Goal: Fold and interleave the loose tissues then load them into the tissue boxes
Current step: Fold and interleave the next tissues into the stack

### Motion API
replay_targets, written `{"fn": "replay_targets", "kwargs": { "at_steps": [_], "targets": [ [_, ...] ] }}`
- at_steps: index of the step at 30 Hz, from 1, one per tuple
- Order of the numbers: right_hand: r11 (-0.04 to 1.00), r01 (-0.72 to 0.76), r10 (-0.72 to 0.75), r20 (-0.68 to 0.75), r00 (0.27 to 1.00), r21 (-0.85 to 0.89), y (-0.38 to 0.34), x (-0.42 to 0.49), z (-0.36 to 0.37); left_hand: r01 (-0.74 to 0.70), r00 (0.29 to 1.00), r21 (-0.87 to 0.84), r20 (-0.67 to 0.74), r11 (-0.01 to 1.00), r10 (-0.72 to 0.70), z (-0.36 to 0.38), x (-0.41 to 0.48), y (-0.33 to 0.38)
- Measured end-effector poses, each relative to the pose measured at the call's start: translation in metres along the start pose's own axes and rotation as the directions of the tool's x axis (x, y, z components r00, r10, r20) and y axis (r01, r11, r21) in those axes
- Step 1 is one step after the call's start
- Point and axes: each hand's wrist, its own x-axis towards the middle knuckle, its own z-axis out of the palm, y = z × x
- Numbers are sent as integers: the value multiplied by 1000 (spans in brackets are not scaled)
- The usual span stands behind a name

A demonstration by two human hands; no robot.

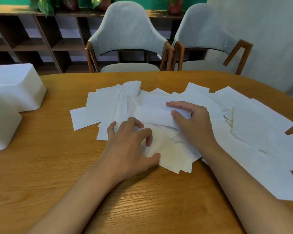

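Observation:
Several loose white tissues [254, 129] lie spread in an overlapping heap over the middle and right of the wooden table [61, 174]. A folded tissue strip [156, 110] lies across the heap's centre. My right hand [193, 122] pinches the right end of that strip between thumb and fingers. My left hand [132, 146] rests on the tissues just below the strip, its fingers curled and pressing down, thumb on a lower sheet [172, 159]. Two white tissue boxes stand at the left: one [19, 85] further back, one [2, 124] nearer, partly cut off by the frame edge.
Two grey upholstered chairs [128, 36] [208, 34] with wooden arms stand at the table's far side. A dark wooden shelf [41, 39] with potted plants runs along the back wall. Bare tabletop shows in front of my arms.

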Motion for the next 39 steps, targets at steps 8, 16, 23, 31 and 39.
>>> {"fn": "replay_targets", "kwargs": {
  "at_steps": [8, 16, 23, 31, 39],
  "targets": [
    [1000, -20, 20, -8, 1000, -16, -1, 0, 3, -46, 986, -55, -160, 997, 37, 13, 3, 12],
    [1000, -14, 14, -15, 1000, -24, -1, 0, 2, -78, 985, -55, -161, 995, 68, 15, 3, 19],
    [1000, 11, -11, -17, 1000, 2, 0, 0, 0, -99, 981, -141, -179, 985, 73, 11, 1, 16],
    [1000, 2, -2, -54, 999, 2, 0, 3, -2, -57, 994, -399, -110, 915, 14, -16, -1, 11],
    [999, 39, -38, -33, 999, 31, 5, 4, -5, -52, 997, -802, -77, 595, -16, -56, -1, -17]
  ]
}}
